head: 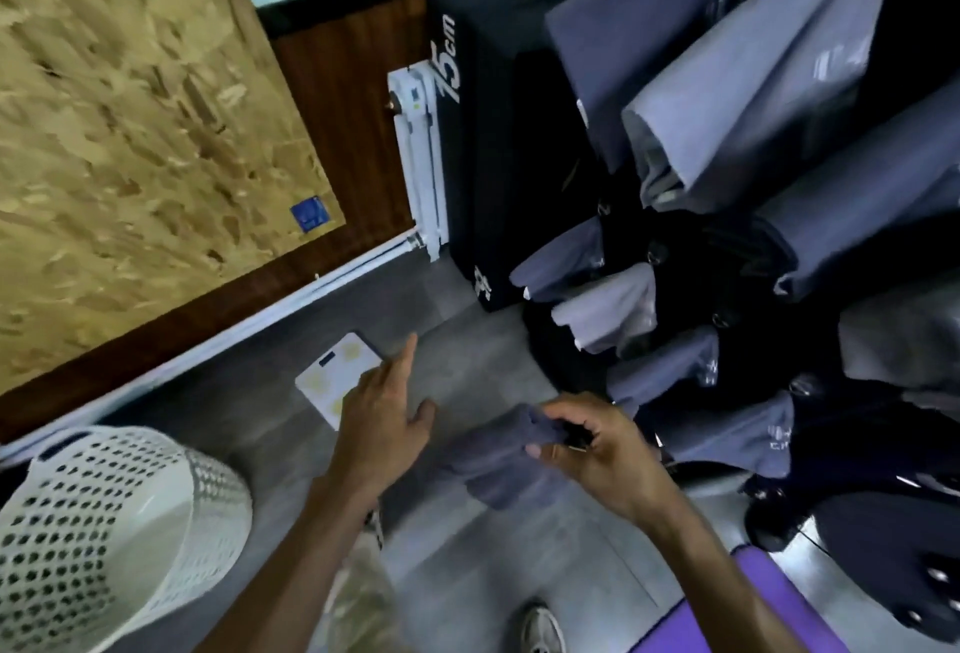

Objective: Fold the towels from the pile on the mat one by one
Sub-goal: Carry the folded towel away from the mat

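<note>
Grey floor (322, 340) meets a wood-panelled wall (343, 96) (white radiator (421, 159) beside a black box) — the right hand (597, 455) pinches a dark folded towel (498, 465) above it, the left hand (384, 418) open with fingers relaxed; a white basket (104, 522) lower left, purple mat (769, 611) lower right.

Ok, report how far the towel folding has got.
Done: nothing I can confirm; no folded stack shows, and the white laundry basket looks empty from this angle. In hand: the right hand pinches one small dark grey towel, bunched rather than flat, while the left hand is open beside it. Left: grey cloths hang on the right; only a corner of the purple mat shows, no pile visible.
</note>
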The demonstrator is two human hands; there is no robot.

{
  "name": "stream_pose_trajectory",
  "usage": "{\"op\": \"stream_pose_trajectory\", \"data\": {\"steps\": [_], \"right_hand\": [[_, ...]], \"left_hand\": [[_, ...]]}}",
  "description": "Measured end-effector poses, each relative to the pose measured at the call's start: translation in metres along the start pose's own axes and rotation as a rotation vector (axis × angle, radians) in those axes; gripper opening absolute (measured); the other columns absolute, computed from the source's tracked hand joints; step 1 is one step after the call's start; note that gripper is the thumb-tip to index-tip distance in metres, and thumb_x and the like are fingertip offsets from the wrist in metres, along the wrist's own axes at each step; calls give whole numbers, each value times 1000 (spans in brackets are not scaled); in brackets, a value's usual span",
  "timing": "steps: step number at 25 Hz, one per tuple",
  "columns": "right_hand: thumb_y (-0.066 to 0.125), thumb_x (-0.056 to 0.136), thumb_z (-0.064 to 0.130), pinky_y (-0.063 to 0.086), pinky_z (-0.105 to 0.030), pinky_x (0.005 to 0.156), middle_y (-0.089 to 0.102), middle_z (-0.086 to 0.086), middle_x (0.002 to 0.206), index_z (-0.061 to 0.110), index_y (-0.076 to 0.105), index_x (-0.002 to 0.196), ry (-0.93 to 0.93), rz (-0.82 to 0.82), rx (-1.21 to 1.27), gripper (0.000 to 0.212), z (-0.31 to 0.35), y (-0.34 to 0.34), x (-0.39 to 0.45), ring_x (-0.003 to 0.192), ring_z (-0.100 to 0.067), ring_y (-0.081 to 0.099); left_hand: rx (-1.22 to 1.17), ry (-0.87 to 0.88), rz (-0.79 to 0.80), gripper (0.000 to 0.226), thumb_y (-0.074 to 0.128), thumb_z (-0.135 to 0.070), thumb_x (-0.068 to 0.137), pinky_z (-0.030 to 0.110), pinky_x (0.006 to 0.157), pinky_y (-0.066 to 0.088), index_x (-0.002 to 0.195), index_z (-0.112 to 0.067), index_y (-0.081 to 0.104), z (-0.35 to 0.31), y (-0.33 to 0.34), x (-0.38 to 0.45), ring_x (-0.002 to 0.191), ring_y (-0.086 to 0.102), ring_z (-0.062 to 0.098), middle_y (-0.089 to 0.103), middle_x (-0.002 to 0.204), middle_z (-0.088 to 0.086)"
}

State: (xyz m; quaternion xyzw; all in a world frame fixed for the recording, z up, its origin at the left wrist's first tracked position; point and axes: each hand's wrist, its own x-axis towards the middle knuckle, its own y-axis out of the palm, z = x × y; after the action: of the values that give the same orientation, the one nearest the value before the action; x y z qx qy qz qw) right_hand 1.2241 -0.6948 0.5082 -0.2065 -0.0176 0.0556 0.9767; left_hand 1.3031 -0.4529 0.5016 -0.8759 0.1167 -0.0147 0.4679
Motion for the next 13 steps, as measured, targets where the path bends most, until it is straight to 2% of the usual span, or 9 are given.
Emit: {"op": "stream_pose_trajectory", "data": {"steps": [2, 4, 7, 9, 12, 13], "right_hand": [[75, 80, 0, 52, -27, 70, 65, 8, 86, 5, 70, 94, 59, -31, -72, 16, -17, 12, 32, 83, -7, 62], [76, 82, 8, 49, -18, 78, 66, 13, 93, 13, 71, 97, 57, -109, -137, 17, -39, 32, 66, 90, -1, 63], [71, 87, 34, 48, -33, 79, 64, 10, 104, 26, 69, 99, 57, -296, -311, 15, -72, 64, 107, 96, -9, 60], [65, 90, 44, 47, -32, 80, 59, 12, 108, 26, 69, 103, 113, -382, -325, 22, -103, 82, 134, 98, -10, 58], [70, 89, 32, 44, -13, 78, 55, 14, 104, 15, 71, 105, 233, -442, -172, 23, -152, 102, 165, 93, -1, 59], [72, 88, 25, 44, -12, 78, 56, 11, 103, 14, 71, 104, 251, -466, -160, 20, -175, 110, 174, 92, -2, 60]], "left_hand": [[-17, 18, 77, 76, 66, -20, 89, 42, 102, 39, 152, -21, 24, 24, 4, 50, 129, 46, 32, 49, 143, 12], [-49, 74, 160, 72, 65, -20, 90, 39, 104, 39, 152, -21, 27, 52, 12, 112, 132, 44, 30, 46, 146, 11], [-39, 285, 266, 61, 67, -15, 86, 43, 102, 44, 142, -12, 44, 81, 37, 191, 126, 49, 34, 52, 138, 13], [-45, 387, 317, 48, 61, -18, 86, 42, 96, 48, 133, -10, 54, 96, 59, 224, 118, 54, 32, 58, 130, 10], [-117, 459, 373, 41, 46, -35, 86, 34, 87, 50, 115, -13, 65, 114, 98, 251, 104, 59, 23, 67, 114, 1], [-150, 473, 381, 40, 44, -37, 87, 30, 86, 49, 112, -15, 66, 122, 116, 259, 102, 59, 18, 68, 110, -2]]}}
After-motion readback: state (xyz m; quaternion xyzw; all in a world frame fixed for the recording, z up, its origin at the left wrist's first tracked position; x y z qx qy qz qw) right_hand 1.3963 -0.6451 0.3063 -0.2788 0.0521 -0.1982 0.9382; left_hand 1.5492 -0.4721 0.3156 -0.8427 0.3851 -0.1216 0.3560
